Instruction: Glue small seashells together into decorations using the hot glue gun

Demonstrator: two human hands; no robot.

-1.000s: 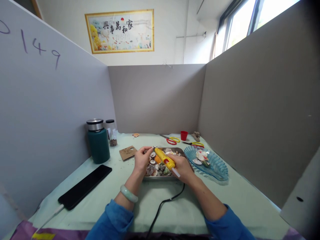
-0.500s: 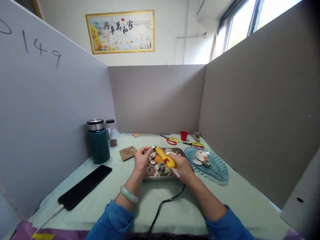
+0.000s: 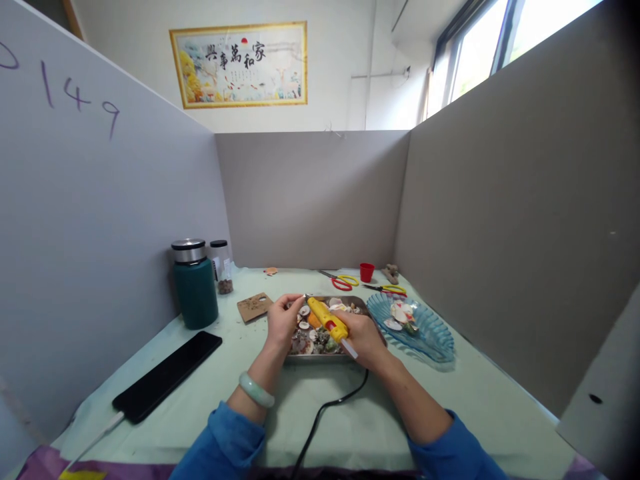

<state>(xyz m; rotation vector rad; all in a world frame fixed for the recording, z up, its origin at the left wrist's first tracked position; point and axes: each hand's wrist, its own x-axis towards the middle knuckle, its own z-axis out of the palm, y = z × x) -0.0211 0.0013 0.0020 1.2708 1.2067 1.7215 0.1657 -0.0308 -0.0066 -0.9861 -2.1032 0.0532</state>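
My right hand (image 3: 361, 333) is wrapped round a yellow glue gun (image 3: 327, 318), whose nozzle points up and to the left. A clear glue stick (image 3: 349, 348) juts from its back end. My left hand (image 3: 284, 323) pinches something too small to make out, right by the nozzle tip. Beneath both hands lies a metal tray (image 3: 320, 359) filled with shells and small stones, one of them an orange shell (image 3: 314, 321). From under my right hand a black cord (image 3: 325, 406) runs toward me.
Right of the tray sits a blue glass dish (image 3: 434, 333) with shell pieces. Behind are two pairs of scissors (image 3: 342, 283) and a red cup (image 3: 367, 272). On the left are a brown card (image 3: 254, 307), a phone (image 3: 167, 377), a green flask (image 3: 195, 293) and a jar (image 3: 221, 267). Grey partitions (image 3: 315, 200) enclose the table.
The glue gun's nozzle has shifted slightly, staying close to my left fingertips. Both hands otherwise hold nearly the same place; the whole view has drifted a little to the left.
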